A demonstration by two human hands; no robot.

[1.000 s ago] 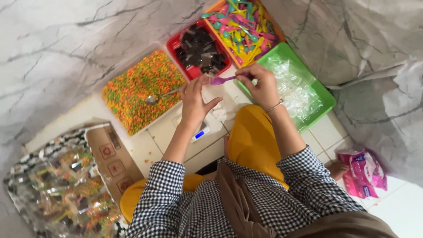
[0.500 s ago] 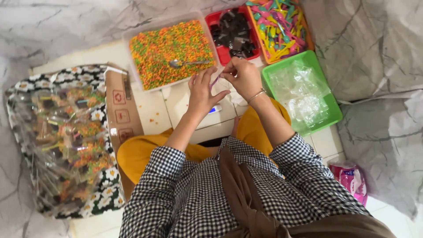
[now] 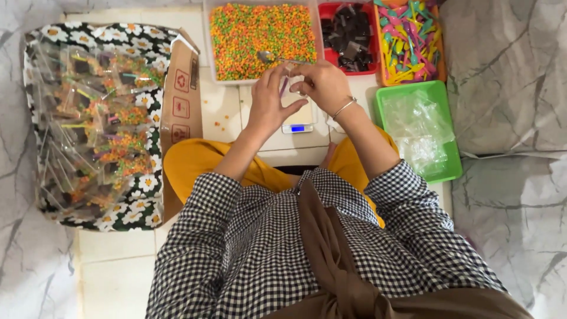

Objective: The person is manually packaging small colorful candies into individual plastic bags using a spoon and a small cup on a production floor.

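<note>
My left hand [image 3: 269,100] and my right hand [image 3: 322,85] meet above a small white scale [image 3: 295,121] with a blue display. Between their fingers they pinch a small clear bag [image 3: 289,80] with a purple stick in it. Just beyond the hands stands a clear tub of orange and green bits [image 3: 260,32] with a metal spoon [image 3: 269,57] lying in it. A bracelet circles my right wrist.
A red tray of dark pieces [image 3: 348,35], an orange tray of coloured plastic spoons [image 3: 410,38] and a green tray of clear bags [image 3: 419,127] lie at the right. A floral-lined cardboard box of filled packets [image 3: 94,124] sits at the left. A few bits dot the tile floor.
The view has swung round, so the trays now lie straight ahead. My left hand left the spoon in the tub and joined my right hand on the small bag.
</note>
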